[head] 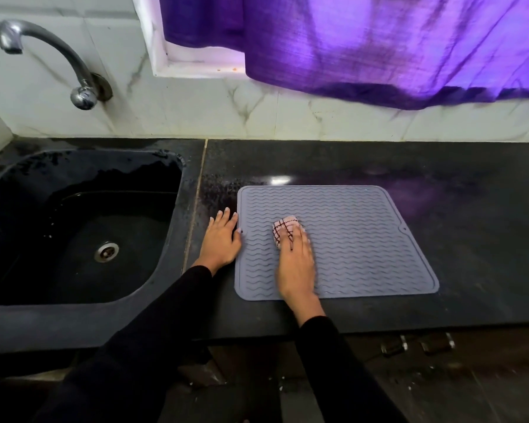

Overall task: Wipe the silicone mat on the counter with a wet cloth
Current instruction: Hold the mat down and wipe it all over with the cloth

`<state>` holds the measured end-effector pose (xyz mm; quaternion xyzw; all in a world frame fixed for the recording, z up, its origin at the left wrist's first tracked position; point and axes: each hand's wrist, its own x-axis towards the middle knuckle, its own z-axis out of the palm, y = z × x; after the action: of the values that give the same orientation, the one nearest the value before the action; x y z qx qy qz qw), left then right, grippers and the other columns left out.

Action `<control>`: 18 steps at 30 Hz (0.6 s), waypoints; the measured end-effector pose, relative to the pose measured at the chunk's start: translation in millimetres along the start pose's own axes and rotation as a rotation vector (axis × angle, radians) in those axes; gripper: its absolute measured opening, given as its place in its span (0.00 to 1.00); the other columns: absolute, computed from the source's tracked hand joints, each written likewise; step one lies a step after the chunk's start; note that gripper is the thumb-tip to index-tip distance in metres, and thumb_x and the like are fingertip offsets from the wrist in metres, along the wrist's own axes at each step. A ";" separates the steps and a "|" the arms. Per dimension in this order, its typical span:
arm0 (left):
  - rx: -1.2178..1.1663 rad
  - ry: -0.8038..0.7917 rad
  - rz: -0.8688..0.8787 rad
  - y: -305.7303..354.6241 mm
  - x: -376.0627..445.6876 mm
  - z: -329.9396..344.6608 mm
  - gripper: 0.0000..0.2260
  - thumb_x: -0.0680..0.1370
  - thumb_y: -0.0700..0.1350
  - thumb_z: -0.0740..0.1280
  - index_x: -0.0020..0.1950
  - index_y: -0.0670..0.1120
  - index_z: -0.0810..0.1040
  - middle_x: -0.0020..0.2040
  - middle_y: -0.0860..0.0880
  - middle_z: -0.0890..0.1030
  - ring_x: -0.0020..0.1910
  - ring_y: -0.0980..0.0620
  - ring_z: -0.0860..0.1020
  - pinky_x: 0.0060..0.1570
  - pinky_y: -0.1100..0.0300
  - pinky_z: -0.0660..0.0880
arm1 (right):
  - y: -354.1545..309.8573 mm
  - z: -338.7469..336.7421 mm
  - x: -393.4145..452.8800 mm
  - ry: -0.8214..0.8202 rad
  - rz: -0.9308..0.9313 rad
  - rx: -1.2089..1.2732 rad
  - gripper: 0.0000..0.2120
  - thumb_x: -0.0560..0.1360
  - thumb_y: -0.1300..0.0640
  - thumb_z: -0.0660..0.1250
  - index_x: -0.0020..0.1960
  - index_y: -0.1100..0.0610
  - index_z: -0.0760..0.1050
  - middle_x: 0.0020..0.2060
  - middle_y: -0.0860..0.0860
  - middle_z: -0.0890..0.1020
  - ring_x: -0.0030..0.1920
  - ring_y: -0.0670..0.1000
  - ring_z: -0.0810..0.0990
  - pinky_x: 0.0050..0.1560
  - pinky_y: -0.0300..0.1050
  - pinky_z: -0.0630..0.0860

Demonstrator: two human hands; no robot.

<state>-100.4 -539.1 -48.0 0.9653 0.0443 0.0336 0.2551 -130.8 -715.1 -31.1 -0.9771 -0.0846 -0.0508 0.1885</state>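
Grey ridged mat [364,239] lies flat on the dark counter [471,239], most of it stretching rightward of the right hand [297,264], which presses a bunched checked cloth [283,230]. Left hand [222,239] rests flat, fingers spread, pinning the mat's left edge.

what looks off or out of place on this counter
Nothing serious. The silicone mat lies slightly askew to the counter edge. The left hand rests at its left edge; the right hand presses the checked cloth on it.
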 end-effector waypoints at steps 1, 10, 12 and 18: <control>-0.017 0.006 0.000 0.4 -5.1 -0.9 0.23 0.80 0.48 0.52 0.74 0.41 0.59 0.76 0.41 0.56 0.76 0.44 0.52 0.74 0.52 0.44 | 3.3 1.3 -0.9 -0.005 -0.031 -0.016 0.33 0.76 0.69 0.57 0.77 0.55 0.48 0.77 0.56 0.47 0.77 0.55 0.44 0.74 0.47 0.40; 0.080 0.093 0.008 9.2 -38.5 10.7 0.28 0.76 0.51 0.44 0.73 0.41 0.60 0.75 0.42 0.59 0.75 0.46 0.56 0.73 0.55 0.46 | 21.5 -21.3 29.9 -0.251 0.119 0.662 0.27 0.77 0.67 0.58 0.74 0.51 0.61 0.75 0.48 0.59 0.75 0.50 0.56 0.75 0.49 0.55; 0.078 0.126 0.003 10.4 -36.9 11.5 0.27 0.76 0.50 0.45 0.73 0.41 0.61 0.74 0.42 0.61 0.75 0.46 0.57 0.73 0.55 0.47 | 17.4 -24.5 37.0 -0.176 0.213 0.922 0.23 0.78 0.66 0.59 0.72 0.56 0.65 0.69 0.49 0.69 0.70 0.49 0.66 0.72 0.44 0.63; 0.054 0.117 -0.005 11.8 -35.7 10.5 0.28 0.74 0.49 0.45 0.72 0.40 0.62 0.74 0.41 0.61 0.74 0.46 0.57 0.74 0.55 0.48 | -15.4 -17.6 7.1 -0.027 0.167 0.590 0.29 0.77 0.69 0.59 0.75 0.54 0.58 0.75 0.49 0.60 0.74 0.51 0.60 0.73 0.44 0.57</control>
<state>-134.2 -558.1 -52.7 0.9681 0.0625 0.0882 0.2259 -127.8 -706.6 -8.4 -0.8843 -0.0178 0.0043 0.4666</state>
